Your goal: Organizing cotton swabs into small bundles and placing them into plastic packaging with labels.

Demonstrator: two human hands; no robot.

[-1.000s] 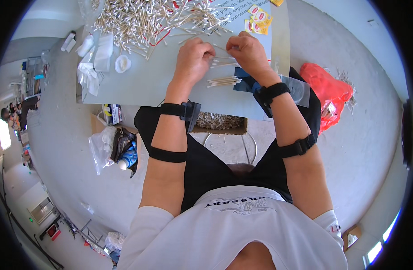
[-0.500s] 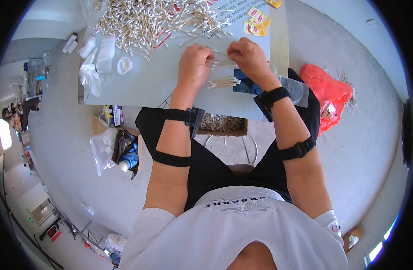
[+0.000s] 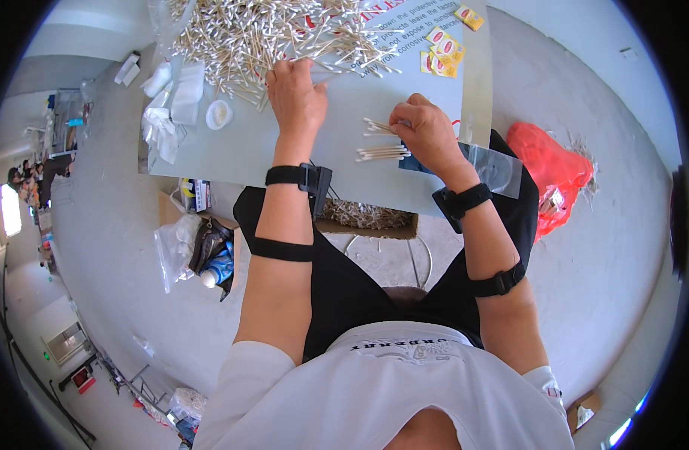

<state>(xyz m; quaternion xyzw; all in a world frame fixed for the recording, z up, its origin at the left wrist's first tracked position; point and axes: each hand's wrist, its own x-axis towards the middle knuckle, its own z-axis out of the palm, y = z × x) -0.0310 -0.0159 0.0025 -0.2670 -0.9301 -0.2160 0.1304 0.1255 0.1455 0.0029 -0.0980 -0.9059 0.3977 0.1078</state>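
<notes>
Cotton swabs (image 3: 243,41) lie heaped at the far side of a pale grey table (image 3: 232,150), above a grey floor (image 3: 607,300) bearing a red bag (image 3: 550,165). They are thin pale sticks with white tips. The left hand (image 3: 295,97) meets the heap's near edge, fingers curled; the right hand (image 3: 428,136) bunches its fingertips by a smaller group. Whether either grips swabs cannot be told.
</notes>
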